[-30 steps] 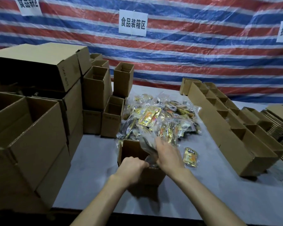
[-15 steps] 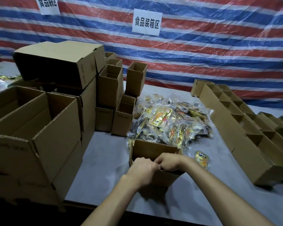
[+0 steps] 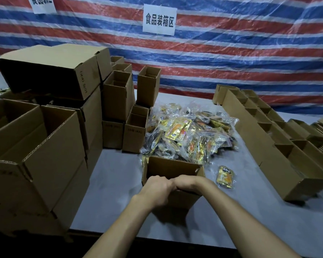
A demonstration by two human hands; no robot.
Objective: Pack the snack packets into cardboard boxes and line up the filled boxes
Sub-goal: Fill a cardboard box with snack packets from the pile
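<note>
- At the near table edge, steadies the open box with left hand and right hand, knuckles touching over its near rim.
- Curls fingers down inside; cannot tell whether gripping cardboard or a packet.
- Works with the box right against the snack pile, probably for short reaches.
- Has one loose packet lying just right of the box.

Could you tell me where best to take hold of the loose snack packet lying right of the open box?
The loose snack packet lies flat on the table, apart from the open box, so probably come from above and grip its thin right edge, away from the box.
</note>
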